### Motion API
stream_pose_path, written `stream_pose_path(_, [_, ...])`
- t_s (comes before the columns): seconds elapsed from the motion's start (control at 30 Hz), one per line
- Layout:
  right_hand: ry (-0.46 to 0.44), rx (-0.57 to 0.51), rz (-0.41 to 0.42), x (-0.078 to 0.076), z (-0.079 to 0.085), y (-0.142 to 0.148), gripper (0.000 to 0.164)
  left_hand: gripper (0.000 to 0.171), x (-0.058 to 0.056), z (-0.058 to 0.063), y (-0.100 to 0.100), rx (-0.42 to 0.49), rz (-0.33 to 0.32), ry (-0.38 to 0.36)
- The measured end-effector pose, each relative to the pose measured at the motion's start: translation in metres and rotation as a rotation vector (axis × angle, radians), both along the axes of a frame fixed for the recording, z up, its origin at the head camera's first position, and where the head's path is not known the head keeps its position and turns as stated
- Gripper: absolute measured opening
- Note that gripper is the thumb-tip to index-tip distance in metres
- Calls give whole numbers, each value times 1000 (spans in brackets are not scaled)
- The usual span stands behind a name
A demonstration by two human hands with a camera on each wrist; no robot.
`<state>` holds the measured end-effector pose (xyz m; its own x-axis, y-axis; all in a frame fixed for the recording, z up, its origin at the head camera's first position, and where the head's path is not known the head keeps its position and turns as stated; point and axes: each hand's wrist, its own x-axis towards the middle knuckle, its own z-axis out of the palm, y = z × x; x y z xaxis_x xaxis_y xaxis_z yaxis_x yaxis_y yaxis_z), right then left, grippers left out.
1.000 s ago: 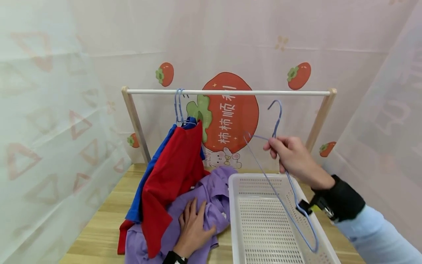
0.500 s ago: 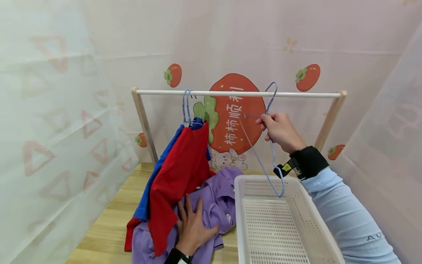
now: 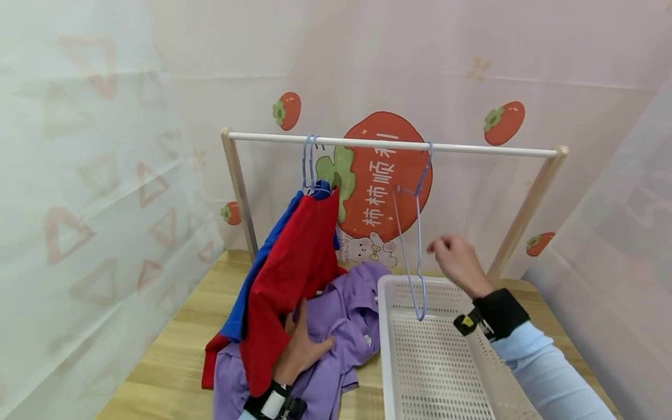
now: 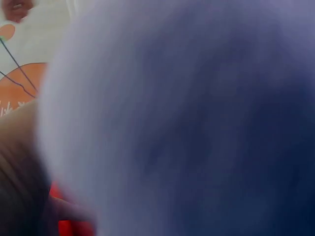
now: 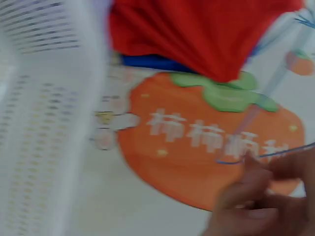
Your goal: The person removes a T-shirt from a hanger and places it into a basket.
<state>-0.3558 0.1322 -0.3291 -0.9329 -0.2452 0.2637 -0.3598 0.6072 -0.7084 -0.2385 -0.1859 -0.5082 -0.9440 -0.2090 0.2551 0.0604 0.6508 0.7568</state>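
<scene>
A blue wire hanger [image 3: 419, 239] hangs bare from the white rail [image 3: 478, 149] of a small rack. To its right, my right hand [image 3: 461, 263] is apart from it, fingers loosely bent and holding nothing. My left hand [image 3: 301, 350] lies on a crumpled purple shirt [image 3: 343, 326], thumb out to the side. Some of its fingers are hidden by the hanging red garment [image 3: 291, 256]. Blurred purple cloth [image 4: 147, 123] fills most of the left wrist view.
A blue garment [image 3: 257, 268] hangs behind the red one, both on blue hangers near the rail's left part. A white perforated basket [image 3: 387, 350] stands right of the purple shirt on the wooden table [image 3: 168, 350]. Printed curtains enclose the back and sides.
My right hand has brought the hanger left to the rail, hooked it on, let go and drawn down and right. My left hand has shifted slightly on the purple shirt, fingers further behind the red garment.
</scene>
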Motion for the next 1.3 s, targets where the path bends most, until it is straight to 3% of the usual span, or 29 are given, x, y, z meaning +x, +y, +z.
stream_pose_path(0.1, [28,174,96,8,-34,-4,26,115,0,2,-3,0,-11,5])
stream_pose_path(0.2, [168,277,234,20,-60,-26,21,113,0,5,-4,-50,25,-12])
stream_pose_path(0.27, [274,356,313,31,-67,-47,32,112,0,5,-2,-95,60,-1])
stream_pose_path(0.37, [324,510,416,41,-71,-83,61,113,0,7,-4,-127,89,-12])
stream_pose_path(0.43, [273,614,479,47,-70,-108,83,114,1,8,-4,-130,89,-18])
stream_pose_path(0.5, [185,732,489,50,-70,-129,103,110,2,9,-4,-120,68,-25])
stream_pose_path(0.63, [60,974,398,56,-74,-162,133,91,5,10,-1,-47,-12,-34])
stream_pose_path(0.73, [17,1080,330,60,-80,-176,135,77,10,11,3,-22,-49,-23])
stream_pose_path(0.83, [-28,1079,342,62,-85,-182,120,56,13,12,7,-80,-50,84])
stream_pose_path(0.93, [-24,1015,402,62,-88,-180,87,25,15,14,13,-137,-28,202])
stream_pose_path(1.0, [20,948,449,61,-85,-177,66,19,15,20,16,-164,-5,246])
stream_pose_path(1.17, [189,619,531,62,-72,-160,22,20,19,48,23,-190,58,250])
stream_pose_path(1.3, [230,311,489,74,-58,-143,15,14,24,77,35,-180,81,265])
